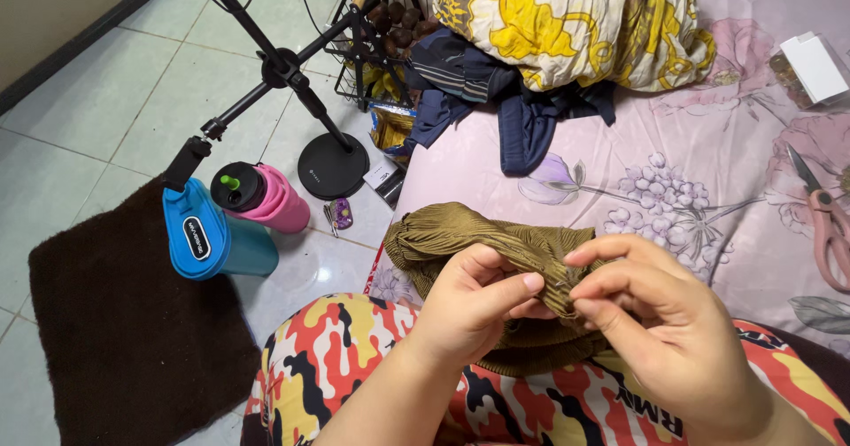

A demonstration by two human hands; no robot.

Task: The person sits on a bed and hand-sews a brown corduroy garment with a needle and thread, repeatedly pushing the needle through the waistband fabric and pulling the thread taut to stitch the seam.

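Seated at the edge of a bed (708,145), a person pinches a fold of olive ribbed fabric (469,233) between both hands. The left hand (469,309) is closed, thumb and forefinger clamping the cloth; the right hand (660,322) grips just beside it, fingertips together, apparently around something too thin to make out. The fabric drapes over the lap beneath the hands. Pink scissors (828,224) lie well beyond the right hand; two bottles (230,224) stand on the floor past the left.

There is only one view, from a camera on the person's head, looking steeply down and forward. It sits close above the lap and the hands (567,309). Farther ahead it takes in the bed (708,171) and the tiled floor (97,100), probably from a seated position.
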